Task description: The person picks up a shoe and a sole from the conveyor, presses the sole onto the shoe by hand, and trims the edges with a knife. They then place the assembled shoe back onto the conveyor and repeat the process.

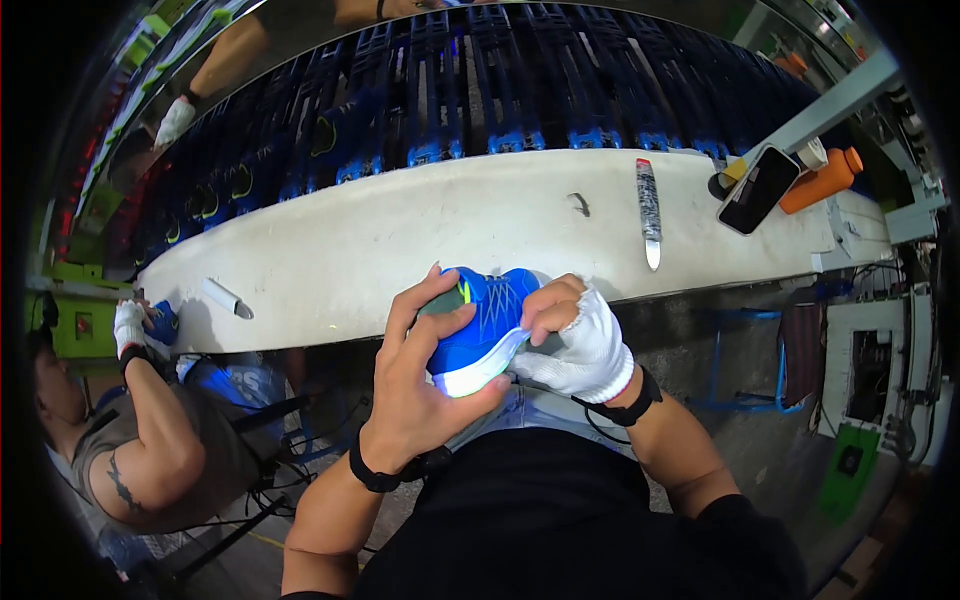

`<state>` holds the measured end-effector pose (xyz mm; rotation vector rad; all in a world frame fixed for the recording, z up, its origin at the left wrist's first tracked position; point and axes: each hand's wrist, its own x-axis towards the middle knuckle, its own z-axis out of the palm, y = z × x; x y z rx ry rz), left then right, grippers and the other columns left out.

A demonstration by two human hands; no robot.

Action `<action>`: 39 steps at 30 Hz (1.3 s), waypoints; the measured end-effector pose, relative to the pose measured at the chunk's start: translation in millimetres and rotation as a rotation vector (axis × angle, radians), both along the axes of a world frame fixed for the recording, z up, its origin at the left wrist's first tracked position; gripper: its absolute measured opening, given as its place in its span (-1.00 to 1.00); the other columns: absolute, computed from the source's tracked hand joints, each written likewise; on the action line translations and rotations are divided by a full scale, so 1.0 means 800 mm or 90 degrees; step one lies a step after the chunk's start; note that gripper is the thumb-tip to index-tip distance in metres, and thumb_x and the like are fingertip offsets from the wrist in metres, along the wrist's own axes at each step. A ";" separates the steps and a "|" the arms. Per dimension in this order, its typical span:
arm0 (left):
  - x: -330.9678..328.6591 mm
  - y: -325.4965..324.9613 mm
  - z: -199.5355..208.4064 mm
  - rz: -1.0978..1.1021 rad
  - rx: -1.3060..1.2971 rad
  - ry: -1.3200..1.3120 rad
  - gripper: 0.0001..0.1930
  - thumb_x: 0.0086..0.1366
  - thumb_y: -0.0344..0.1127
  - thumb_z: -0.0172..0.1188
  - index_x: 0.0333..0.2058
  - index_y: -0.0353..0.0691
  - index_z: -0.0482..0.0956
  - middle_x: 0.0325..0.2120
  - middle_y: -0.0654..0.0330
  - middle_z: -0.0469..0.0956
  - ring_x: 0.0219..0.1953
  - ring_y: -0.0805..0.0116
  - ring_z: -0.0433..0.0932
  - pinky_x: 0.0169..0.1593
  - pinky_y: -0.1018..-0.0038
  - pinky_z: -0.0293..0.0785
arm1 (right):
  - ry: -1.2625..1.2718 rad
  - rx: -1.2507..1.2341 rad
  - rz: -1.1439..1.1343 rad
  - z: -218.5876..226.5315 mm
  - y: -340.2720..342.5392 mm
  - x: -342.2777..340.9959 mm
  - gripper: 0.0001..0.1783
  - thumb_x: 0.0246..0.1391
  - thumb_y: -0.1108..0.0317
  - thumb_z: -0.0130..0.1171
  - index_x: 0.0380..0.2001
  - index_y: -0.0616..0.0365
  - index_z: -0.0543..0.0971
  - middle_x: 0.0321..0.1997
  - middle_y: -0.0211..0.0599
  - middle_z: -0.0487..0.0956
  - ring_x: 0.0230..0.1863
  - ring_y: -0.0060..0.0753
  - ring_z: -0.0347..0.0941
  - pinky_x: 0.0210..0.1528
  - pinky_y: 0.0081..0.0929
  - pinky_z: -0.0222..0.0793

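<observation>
Between my hands, at the near edge of the white bench, is a blue sneaker [487,318] with a white sole and dark laces. My bare left hand [425,355] grips it, fingers over the collar and upper, thumb against the sole. My right hand [575,345] wears a white glove with bare fingertips. Its fingers pinch at the shoe's right end, where the sole edge meets the upper; whether something small is between them is hidden.
A knife with a wrapped handle [649,210] lies on the white bench [400,240]. At the right are a phone [760,190] and an orange bottle [822,181]. A dark conveyor [490,90] carrying shoes runs behind. A co-worker [150,440] sits at left, near a white tube [226,298].
</observation>
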<state>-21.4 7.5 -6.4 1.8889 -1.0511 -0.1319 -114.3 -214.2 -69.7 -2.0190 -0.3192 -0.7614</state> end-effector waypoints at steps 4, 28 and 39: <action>0.005 0.002 -0.005 -0.034 -0.018 -0.033 -0.39 -0.05 -0.31 0.64 0.02 -0.26 0.64 0.30 -0.18 0.44 0.38 -0.36 0.47 0.45 -0.18 0.42 | 0.025 -0.065 0.002 -0.010 -0.018 0.021 -0.26 -0.15 -0.10 0.64 0.00 0.07 0.57 -0.04 -0.13 0.64 -0.04 0.03 0.58 0.08 -0.08 0.45; 0.004 -0.076 -0.009 -0.072 -0.180 0.125 -0.31 0.52 0.00 0.32 0.32 -0.48 0.38 0.26 -0.17 0.51 0.31 0.11 0.54 0.17 0.21 0.65 | -0.060 -0.070 -0.167 0.018 -0.016 -0.047 -0.02 0.04 -0.07 0.51 0.40 0.30 0.42 0.31 0.16 0.58 0.37 0.14 0.51 0.43 -0.03 0.40; 0.077 -0.077 -0.180 0.175 -0.080 0.042 -0.69 0.40 -0.32 0.31 -0.52 -0.30 0.51 -0.72 0.07 0.46 -0.66 0.35 0.40 -0.51 0.31 0.34 | -0.064 0.073 -0.389 0.115 -0.094 -0.065 0.00 -0.10 0.04 0.70 0.33 0.24 0.43 0.32 -0.17 0.51 0.33 -0.15 0.47 0.46 -0.11 0.33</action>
